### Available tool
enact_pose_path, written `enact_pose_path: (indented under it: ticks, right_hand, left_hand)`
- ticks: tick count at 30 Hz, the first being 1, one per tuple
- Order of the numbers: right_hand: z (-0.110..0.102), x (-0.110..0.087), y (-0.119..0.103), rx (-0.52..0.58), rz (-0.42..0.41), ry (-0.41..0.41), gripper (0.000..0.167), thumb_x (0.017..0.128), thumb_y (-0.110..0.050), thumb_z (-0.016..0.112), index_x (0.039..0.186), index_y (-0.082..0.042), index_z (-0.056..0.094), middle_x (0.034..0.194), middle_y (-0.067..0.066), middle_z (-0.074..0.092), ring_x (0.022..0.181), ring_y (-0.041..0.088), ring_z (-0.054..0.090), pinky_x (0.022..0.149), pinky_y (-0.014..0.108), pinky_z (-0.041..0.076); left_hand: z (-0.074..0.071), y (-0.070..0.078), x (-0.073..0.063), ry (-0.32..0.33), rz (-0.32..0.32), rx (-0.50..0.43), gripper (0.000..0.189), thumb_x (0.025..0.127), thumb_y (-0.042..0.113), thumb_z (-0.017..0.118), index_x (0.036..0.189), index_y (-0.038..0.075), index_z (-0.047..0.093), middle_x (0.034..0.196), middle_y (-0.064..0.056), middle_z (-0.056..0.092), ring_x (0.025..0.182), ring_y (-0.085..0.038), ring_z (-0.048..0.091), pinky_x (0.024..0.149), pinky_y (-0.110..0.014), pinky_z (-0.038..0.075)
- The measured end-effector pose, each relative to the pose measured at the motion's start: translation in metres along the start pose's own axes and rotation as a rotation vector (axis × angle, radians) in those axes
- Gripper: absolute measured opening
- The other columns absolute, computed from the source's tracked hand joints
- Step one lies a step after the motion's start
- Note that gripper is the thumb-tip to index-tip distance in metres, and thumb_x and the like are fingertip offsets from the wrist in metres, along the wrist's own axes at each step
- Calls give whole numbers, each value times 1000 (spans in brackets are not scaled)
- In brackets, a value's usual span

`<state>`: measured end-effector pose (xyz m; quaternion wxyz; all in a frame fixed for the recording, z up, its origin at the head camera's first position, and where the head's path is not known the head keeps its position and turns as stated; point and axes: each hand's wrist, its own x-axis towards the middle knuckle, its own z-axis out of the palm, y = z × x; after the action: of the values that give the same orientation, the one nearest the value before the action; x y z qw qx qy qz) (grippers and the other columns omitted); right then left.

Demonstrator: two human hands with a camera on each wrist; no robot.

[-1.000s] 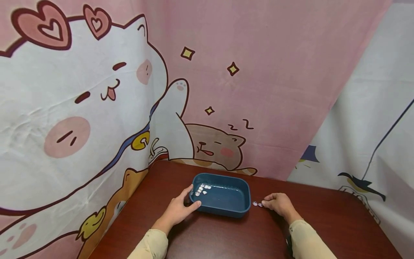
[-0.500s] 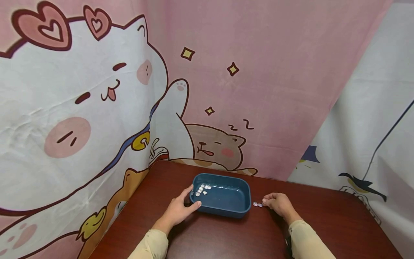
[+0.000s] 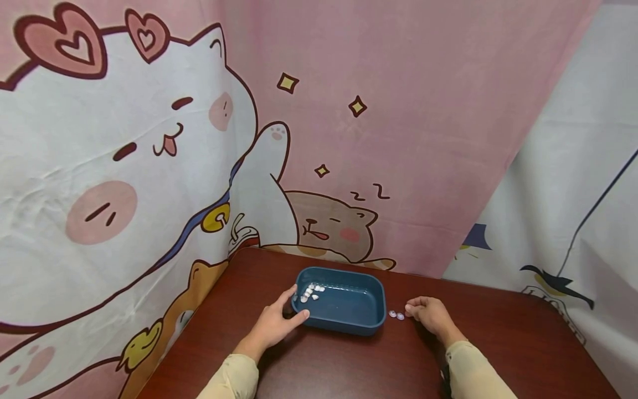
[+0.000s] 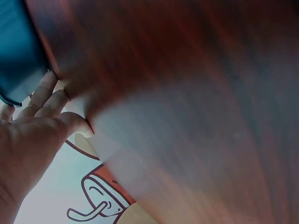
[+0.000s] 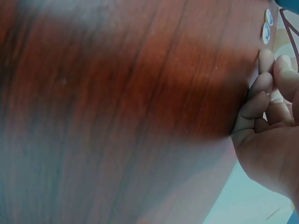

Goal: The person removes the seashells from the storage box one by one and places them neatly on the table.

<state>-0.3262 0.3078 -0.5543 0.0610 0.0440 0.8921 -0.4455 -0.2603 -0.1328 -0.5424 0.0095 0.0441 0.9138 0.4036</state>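
Observation:
A dark blue plastic bin [image 3: 344, 327] stands on the table in the head view. Inside its left end lie several small white pieces [image 3: 308, 292]. My left hand [image 3: 274, 324] rests at that end, thumb on the near rim and fingers extended along the far side. Two small round pale pieces with blue-purple middles lie side by side to the bin's right: a left piece [image 3: 392, 314] and a right piece [image 3: 400, 316]. My right hand [image 3: 432, 317] rests on the table just beyond them, fingers loosely bent. Nothing shows between thumb and forefinger in the right wrist view.
The reddish-brown wooden table [image 3: 344, 366] reaches back to a pink-and-white cartoon curtain [image 3: 418, 138]. More curtain, printed with a large white cat [image 3: 164, 122], hangs along the left side.
My right fingertips have drawn back slightly from the right round piece, which now lies free beside the other. My left hand and the bin have not visibly moved.

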Motion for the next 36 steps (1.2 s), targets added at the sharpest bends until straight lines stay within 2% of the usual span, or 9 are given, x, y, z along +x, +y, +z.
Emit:
enact_pose_path:
  ticks: [17, 22, 36]
  right_hand:
    - [3, -1, 0, -7, -13, -32, 24, 101, -19, 72, 115, 1, 75, 92, 6, 79, 88, 19, 66, 77, 31, 49]
    - [3, -4, -2, -11, -22, -36, 21, 100, -14, 73, 113, 2, 75, 90, 7, 79, 85, 19, 69, 75, 31, 51]
    - [3, -6, -3, -21, -38, -28, 20, 100, -15, 74, 113, 1, 75, 89, 4, 78, 85, 18, 68, 77, 32, 51]
  left_hand:
    - [0, -1, 1, 3, 8, 1, 85, 95, 61, 73, 166, 31, 38, 159, -17, 56, 136, -39, 63, 108, -69, 50]
    - [0, -2, 0, 5, 15, 2, 86, 95, 61, 73, 166, 30, 38, 157, -17, 58, 134, -39, 64, 108, -69, 50]
    - [1, -2, 0, 5, 16, -1, 87, 94, 63, 73, 167, 31, 37, 157, -18, 58, 133, -39, 65, 107, -70, 50]
